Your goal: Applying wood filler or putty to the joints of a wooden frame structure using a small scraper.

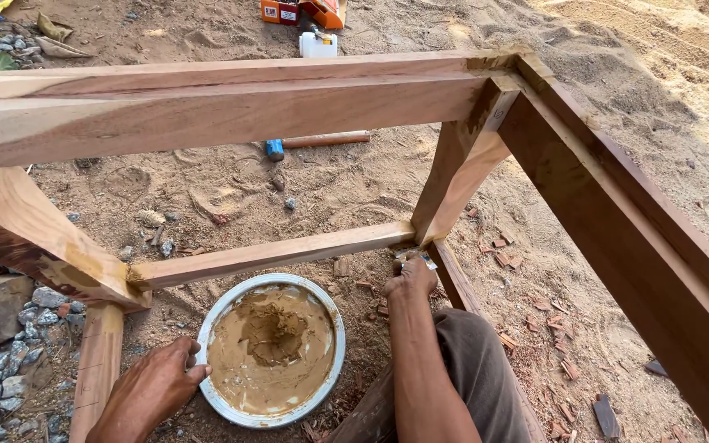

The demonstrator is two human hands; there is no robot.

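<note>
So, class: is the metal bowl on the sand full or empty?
Nearly full: the metal bowl holds tan paste almost to its rim, with a scooped hollow in the middle.

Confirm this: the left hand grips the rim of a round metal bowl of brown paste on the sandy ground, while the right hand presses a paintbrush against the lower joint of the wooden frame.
One detail is wrong. In the head view, the right hand holds a small flat metal scraper, not a paintbrush, at the lower joint of the wooden frame. The rest holds: the left hand grips the rim of the round metal bowl of brown paste on the sandy ground.
</note>
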